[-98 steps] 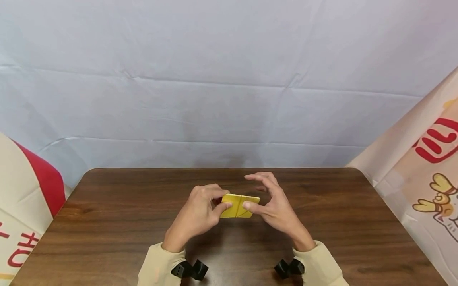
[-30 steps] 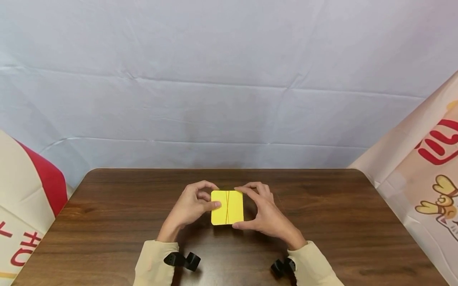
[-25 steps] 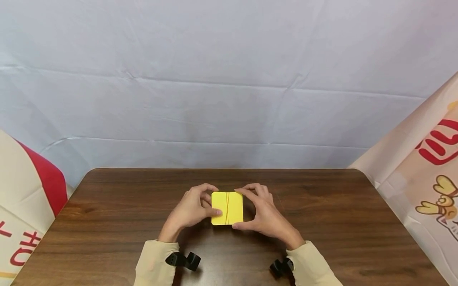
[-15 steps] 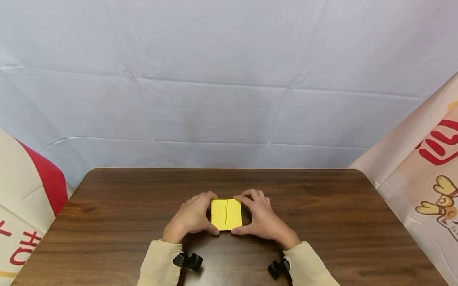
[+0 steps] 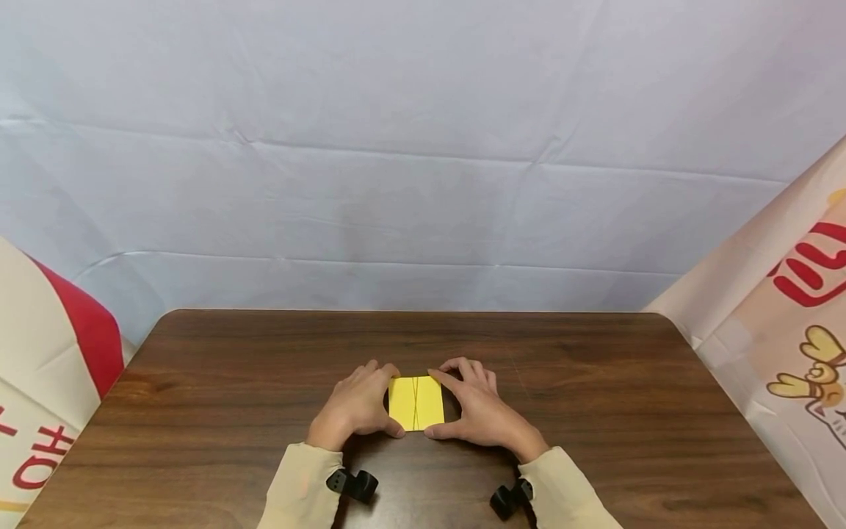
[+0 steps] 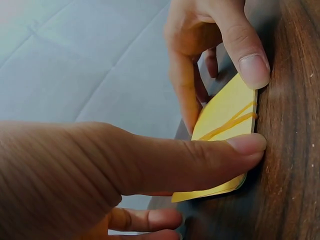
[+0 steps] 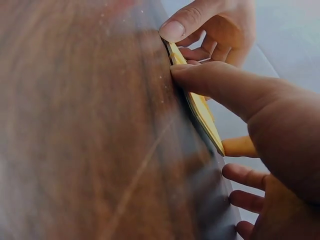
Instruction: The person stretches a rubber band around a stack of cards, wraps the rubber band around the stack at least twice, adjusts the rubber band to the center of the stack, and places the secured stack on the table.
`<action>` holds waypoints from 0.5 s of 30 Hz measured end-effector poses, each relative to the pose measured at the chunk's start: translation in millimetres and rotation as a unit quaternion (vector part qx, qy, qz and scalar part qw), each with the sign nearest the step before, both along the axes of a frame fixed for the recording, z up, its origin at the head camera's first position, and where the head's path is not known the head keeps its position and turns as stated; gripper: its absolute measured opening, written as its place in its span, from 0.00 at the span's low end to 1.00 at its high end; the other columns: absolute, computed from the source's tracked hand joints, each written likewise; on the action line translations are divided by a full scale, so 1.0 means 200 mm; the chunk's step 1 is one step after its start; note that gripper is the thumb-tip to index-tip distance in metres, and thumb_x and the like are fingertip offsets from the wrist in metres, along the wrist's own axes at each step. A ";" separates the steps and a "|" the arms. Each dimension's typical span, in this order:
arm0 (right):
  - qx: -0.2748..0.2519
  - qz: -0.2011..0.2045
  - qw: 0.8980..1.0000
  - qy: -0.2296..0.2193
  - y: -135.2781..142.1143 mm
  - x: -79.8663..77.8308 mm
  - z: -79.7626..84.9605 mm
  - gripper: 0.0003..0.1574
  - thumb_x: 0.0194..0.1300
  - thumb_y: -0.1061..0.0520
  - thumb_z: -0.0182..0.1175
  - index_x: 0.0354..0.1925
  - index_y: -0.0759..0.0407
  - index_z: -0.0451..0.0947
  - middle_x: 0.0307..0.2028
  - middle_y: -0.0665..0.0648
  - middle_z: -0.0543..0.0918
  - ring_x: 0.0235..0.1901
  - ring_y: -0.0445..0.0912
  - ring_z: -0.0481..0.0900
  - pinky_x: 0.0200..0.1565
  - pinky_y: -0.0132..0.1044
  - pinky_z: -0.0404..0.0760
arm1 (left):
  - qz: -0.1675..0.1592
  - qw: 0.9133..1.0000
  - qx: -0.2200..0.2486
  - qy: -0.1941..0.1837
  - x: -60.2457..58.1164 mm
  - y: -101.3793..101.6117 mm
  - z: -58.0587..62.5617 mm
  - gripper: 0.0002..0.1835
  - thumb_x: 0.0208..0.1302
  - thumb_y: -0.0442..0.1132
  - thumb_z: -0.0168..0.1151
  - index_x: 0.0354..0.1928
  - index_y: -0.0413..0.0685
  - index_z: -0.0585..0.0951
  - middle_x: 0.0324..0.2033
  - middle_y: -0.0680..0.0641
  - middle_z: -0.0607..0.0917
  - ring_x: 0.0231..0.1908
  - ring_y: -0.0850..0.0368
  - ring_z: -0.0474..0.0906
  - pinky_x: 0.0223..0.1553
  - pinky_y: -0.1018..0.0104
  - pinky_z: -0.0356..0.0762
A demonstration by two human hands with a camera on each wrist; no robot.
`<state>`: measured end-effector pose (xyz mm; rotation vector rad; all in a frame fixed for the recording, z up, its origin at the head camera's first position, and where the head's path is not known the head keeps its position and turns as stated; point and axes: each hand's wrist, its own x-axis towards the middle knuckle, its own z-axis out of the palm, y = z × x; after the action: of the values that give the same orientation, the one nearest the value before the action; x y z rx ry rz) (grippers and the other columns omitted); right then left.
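Note:
A small square stack of yellow cards point(image 5: 402, 404) lies flat, low at the wooden table, between both hands. A thin orange rubber band point(image 6: 226, 125) runs round its middle, its two strands crossing on top. My left hand point(image 5: 357, 404) grips the left side, thumb on the near edge and index finger at the far corner. On the right side my right hand point(image 5: 485, 408) holds it the same way, thumb near and index finger far. In the right wrist view the layered edge of the stack point(image 7: 204, 114) shows close over the table; its underside is hidden.
The dark wooden table point(image 5: 231, 397) has rounded far corners. Behind it hangs a pale creased cloth point(image 5: 423, 184). Printed cloths flank it, one with a red band point(image 5: 86, 330) at left, one with cartoon figures point(image 5: 819, 375) at right. Each wrist wears a black camera.
The stack was tilted up in both hands; it has come down toward the table and nearer the body. My left thumb has slid from its top face to the near edge.

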<state>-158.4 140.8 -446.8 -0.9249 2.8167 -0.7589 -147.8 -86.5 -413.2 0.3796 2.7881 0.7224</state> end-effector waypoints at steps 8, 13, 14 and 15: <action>0.011 0.013 1.000 0.003 0.01 0.00 -0.01 0.55 0.50 0.31 0.65 0.69 0.51 0.60 0.59 0.51 0.61 0.59 0.50 0.58 0.52 0.52 0.53 | -0.001 0.999 -0.023 -0.027 0.00 0.01 0.01 0.46 0.38 0.51 0.79 0.62 0.48 0.69 0.64 0.34 0.63 0.65 0.34 0.55 0.57 0.36 0.58; 0.007 0.010 1.000 -0.002 0.01 0.00 0.00 0.57 0.49 0.32 0.66 0.70 0.51 0.57 0.59 0.51 0.61 0.58 0.50 0.59 0.52 0.51 0.54 | 0.000 0.999 -0.027 -0.031 0.01 0.02 0.01 0.47 0.39 0.51 0.79 0.64 0.48 0.68 0.65 0.34 0.62 0.66 0.35 0.54 0.58 0.37 0.58; 0.008 0.009 1.000 -0.003 0.01 0.00 0.00 0.57 0.49 0.31 0.66 0.70 0.51 0.57 0.59 0.51 0.61 0.58 0.50 0.59 0.52 0.51 0.53 | 0.000 0.999 -0.026 -0.031 0.01 0.02 0.01 0.48 0.38 0.51 0.79 0.64 0.48 0.68 0.65 0.34 0.62 0.66 0.35 0.54 0.57 0.37 0.58; 0.009 0.006 1.000 -0.005 0.01 0.00 0.00 0.57 0.49 0.31 0.66 0.70 0.50 0.56 0.59 0.50 0.61 0.58 0.49 0.59 0.53 0.51 0.53 | 0.000 0.999 -0.025 -0.030 0.01 0.02 0.02 0.48 0.38 0.51 0.79 0.64 0.48 0.68 0.64 0.34 0.63 0.65 0.35 0.54 0.57 0.37 0.58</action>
<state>-157.4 142.1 -447.4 -0.9333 2.8016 -0.7344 -145.5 -83.2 -409.9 0.3415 2.7437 0.6514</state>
